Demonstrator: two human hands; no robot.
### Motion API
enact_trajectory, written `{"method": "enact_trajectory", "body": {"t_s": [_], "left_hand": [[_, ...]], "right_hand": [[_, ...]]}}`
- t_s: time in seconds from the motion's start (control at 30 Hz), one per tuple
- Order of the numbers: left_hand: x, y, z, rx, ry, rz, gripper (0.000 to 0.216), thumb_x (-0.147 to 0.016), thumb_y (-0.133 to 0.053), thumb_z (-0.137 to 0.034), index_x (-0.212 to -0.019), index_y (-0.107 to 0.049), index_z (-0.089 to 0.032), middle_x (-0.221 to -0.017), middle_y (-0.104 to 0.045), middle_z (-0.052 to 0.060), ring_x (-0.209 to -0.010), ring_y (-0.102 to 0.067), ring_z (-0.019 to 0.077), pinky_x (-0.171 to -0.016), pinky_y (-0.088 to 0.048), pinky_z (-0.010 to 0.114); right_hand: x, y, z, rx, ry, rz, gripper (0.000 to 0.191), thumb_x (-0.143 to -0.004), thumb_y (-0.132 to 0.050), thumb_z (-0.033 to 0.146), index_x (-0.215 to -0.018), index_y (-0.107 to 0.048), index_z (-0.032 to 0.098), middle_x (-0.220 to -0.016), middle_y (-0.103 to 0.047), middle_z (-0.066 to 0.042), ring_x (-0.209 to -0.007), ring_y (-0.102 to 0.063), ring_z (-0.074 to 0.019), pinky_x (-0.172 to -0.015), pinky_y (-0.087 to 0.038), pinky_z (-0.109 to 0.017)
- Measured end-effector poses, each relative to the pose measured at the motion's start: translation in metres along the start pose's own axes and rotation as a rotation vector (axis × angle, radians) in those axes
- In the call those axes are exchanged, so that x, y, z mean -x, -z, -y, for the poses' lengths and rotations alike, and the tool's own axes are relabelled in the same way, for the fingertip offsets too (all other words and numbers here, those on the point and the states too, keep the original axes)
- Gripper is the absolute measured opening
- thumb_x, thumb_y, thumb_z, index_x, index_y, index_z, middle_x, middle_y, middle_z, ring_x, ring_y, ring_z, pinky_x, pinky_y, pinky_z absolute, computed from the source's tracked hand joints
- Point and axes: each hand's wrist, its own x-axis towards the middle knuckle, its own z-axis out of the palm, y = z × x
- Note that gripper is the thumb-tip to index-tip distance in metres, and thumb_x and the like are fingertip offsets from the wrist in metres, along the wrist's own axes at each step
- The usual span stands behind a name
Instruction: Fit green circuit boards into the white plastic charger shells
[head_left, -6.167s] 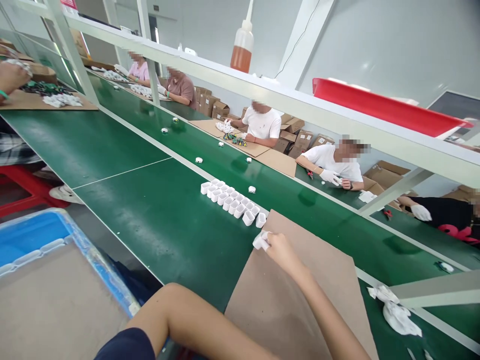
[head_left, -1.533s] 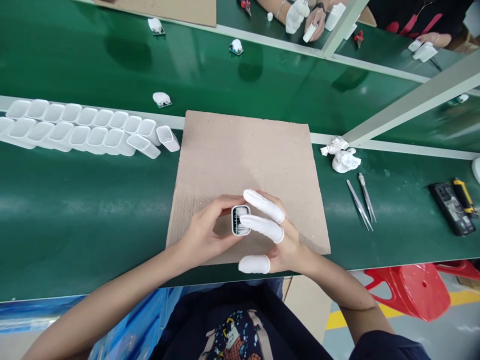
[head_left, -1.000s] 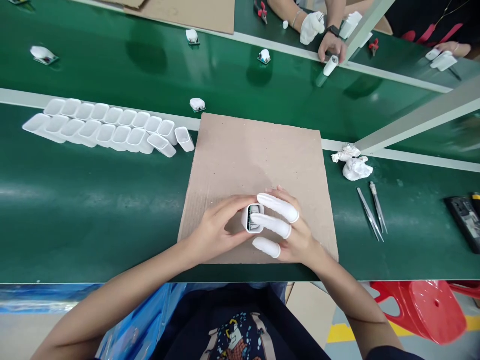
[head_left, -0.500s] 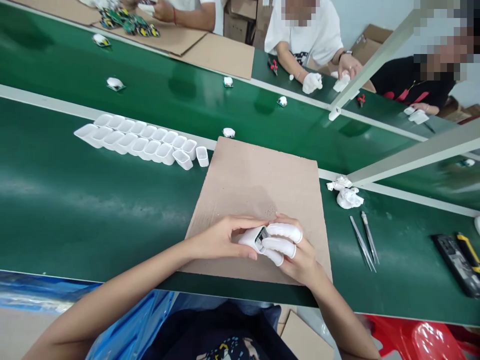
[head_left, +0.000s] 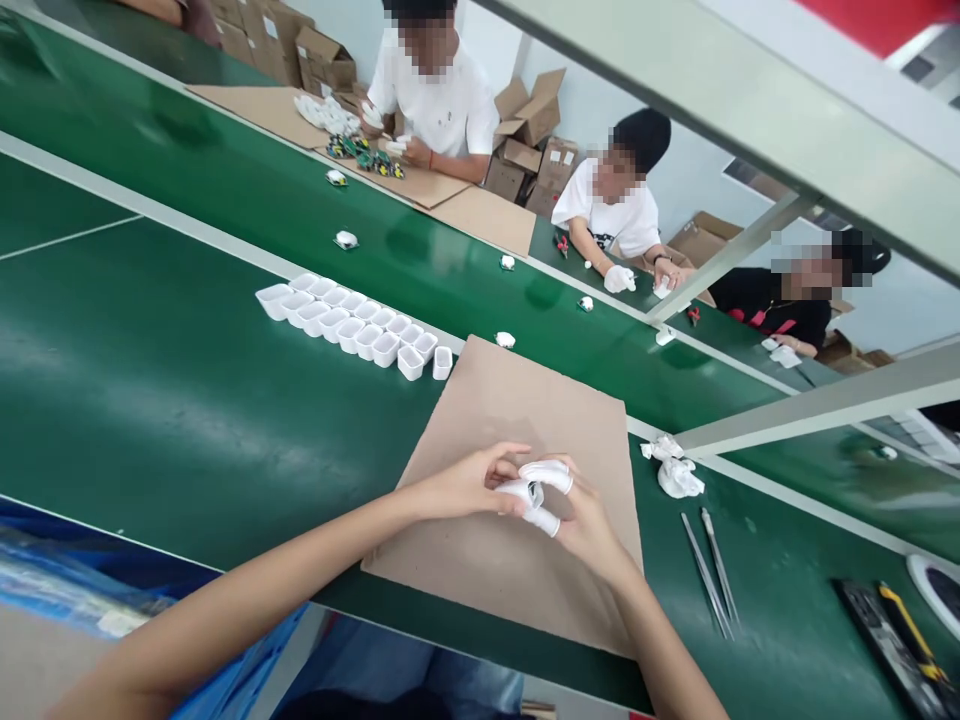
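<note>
My left hand (head_left: 476, 485) grips a small white plastic housing (head_left: 513, 489) from the left, thumb in front and fingers behind. Its open end faces right, and something dark shows inside. White finger cots cover several fingertips of my right hand (head_left: 581, 515), which is closed around that open end. What those fingertips press on inside is too small to make out. Both hands are above a brown cardboard sheet (head_left: 480, 580) on the green bench.
White plastic housings (head_left: 349, 330) stand in rows at the left. Tweezers (head_left: 705, 575), crumpled white material (head_left: 681, 478) and a yellow-handled cutter (head_left: 907, 620) lie at the right. Small white-topped circuit boards (head_left: 346, 240) rest on the green belt. Co-workers (head_left: 435, 100) sit across; a metal post (head_left: 825, 395) slants at right.
The camera view has tilted up, showing more of the co-workers and the frame overhead. Both hands keep hold of the housing, which has turned slightly, so less of its inside shows.
</note>
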Motion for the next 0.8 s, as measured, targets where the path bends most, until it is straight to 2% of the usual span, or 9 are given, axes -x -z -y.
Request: {"method": "enact_trajectory", "body": {"t_s": [0.1,0.17,0.23,0.3,0.4,0.53,0.6,0.67,0.8], "left_hand": [[-0.007,0.026,0.007,-0.259,0.064,-0.233,0.048,-0.084,-0.073,-0.032,-0.127,-0.055,-0.020,-0.107,-0.071,0.009,-0.100,-0.068,0.0257,-0.085,-0.057,0.042],[-0.010,0.049,0.013,-0.427,0.131,-0.397,0.032,-0.090,-0.063,-0.025,-0.121,-0.059,-0.017,-0.125,-0.062,0.017,-0.121,-0.054,0.0358,-0.101,-0.044,0.058],[-0.012,0.070,0.020,-0.573,0.200,-0.522,0.032,-0.091,-0.055,-0.016,-0.122,-0.058,-0.014,-0.140,-0.049,0.022,-0.132,-0.039,0.0435,-0.105,-0.032,0.067],[-0.011,0.083,0.028,-0.685,0.258,-0.582,0.037,-0.088,-0.054,-0.010,-0.125,-0.056,-0.014,-0.147,-0.040,0.023,-0.134,-0.034,0.0472,-0.103,-0.030,0.068],[-0.012,0.088,0.041,-0.799,0.299,-0.570,0.041,-0.083,-0.057,-0.007,-0.123,-0.057,-0.018,-0.148,-0.041,0.019,-0.131,-0.038,0.0456,-0.101,-0.033,0.063],[-0.017,0.085,0.051,-0.869,0.307,-0.513,0.029,-0.088,-0.048,-0.005,-0.109,-0.064,-0.017,-0.140,-0.052,0.017,-0.128,-0.042,0.0416,-0.098,-0.036,0.058],[-0.020,0.084,0.053,-0.876,0.307,-0.497,0.024,-0.090,-0.045,-0.006,-0.099,-0.065,-0.015,-0.137,-0.053,0.018,-0.130,-0.040,0.0430,-0.097,-0.036,0.058],[-0.021,0.083,0.052,-0.869,0.302,-0.487,0.022,-0.092,-0.045,-0.007,-0.095,-0.065,-0.015,-0.140,-0.051,0.019,-0.134,-0.037,0.0448,-0.098,-0.033,0.060],[-0.018,0.077,0.043,-0.802,0.240,-0.406,0.018,-0.094,-0.046,-0.012,-0.099,-0.062,-0.018,-0.138,-0.053,0.016,-0.132,-0.041,0.0387,-0.099,-0.033,0.057]], "right_hand": [[-0.033,0.020,-0.041,0.155,-0.162,-0.082,0.030,-0.084,-0.066,0.044,-0.104,-0.066,0.022,-0.103,-0.069,-0.008,-0.094,-0.068,-0.0242,-0.082,-0.057,-0.039],[-0.063,0.038,-0.078,0.279,-0.311,-0.148,0.034,-0.086,-0.064,0.044,-0.106,-0.066,0.017,-0.106,-0.069,-0.012,-0.095,-0.067,-0.0257,-0.083,-0.055,-0.039],[-0.094,0.055,-0.114,0.402,-0.464,-0.173,0.033,-0.088,-0.064,0.041,-0.106,-0.066,0.012,-0.106,-0.068,-0.014,-0.096,-0.067,-0.0250,-0.085,-0.054,-0.038],[-0.118,0.068,-0.142,0.506,-0.583,-0.145,0.030,-0.092,-0.063,0.036,-0.110,-0.063,0.013,-0.108,-0.067,-0.010,-0.096,-0.066,-0.0216,-0.086,-0.055,-0.039],[-0.138,0.078,-0.166,0.627,-0.680,-0.056,0.029,-0.094,-0.063,0.034,-0.115,-0.061,0.014,-0.114,-0.064,-0.007,-0.098,-0.065,-0.0202,-0.085,-0.056,-0.040],[-0.150,0.074,-0.164,0.759,-0.623,0.044,0.036,-0.093,-0.064,0.032,-0.125,-0.057,0.016,-0.130,-0.056,-0.011,-0.116,-0.058,-0.0267,-0.097,-0.050,-0.050],[-0.159,0.065,-0.157,0.786,-0.498,0.119,0.040,-0.093,-0.063,0.029,-0.131,-0.054,0.018,-0.141,-0.049,-0.011,-0.127,-0.049,-0.0299,-0.105,-0.042,-0.055],[-0.171,0.050,-0.151,0.774,-0.358,0.236,0.041,-0.093,-0.063,0.027,-0.132,-0.053,0.020,-0.146,-0.045,-0.010,-0.132,-0.045,-0.0299,-0.109,-0.038,-0.056],[-0.194,0.024,-0.147,0.750,-0.225,0.420,0.031,-0.094,-0.062,0.031,-0.122,-0.060,0.018,-0.134,-0.055,-0.009,-0.122,-0.054,-0.0262,-0.102,-0.046,-0.050]]}}
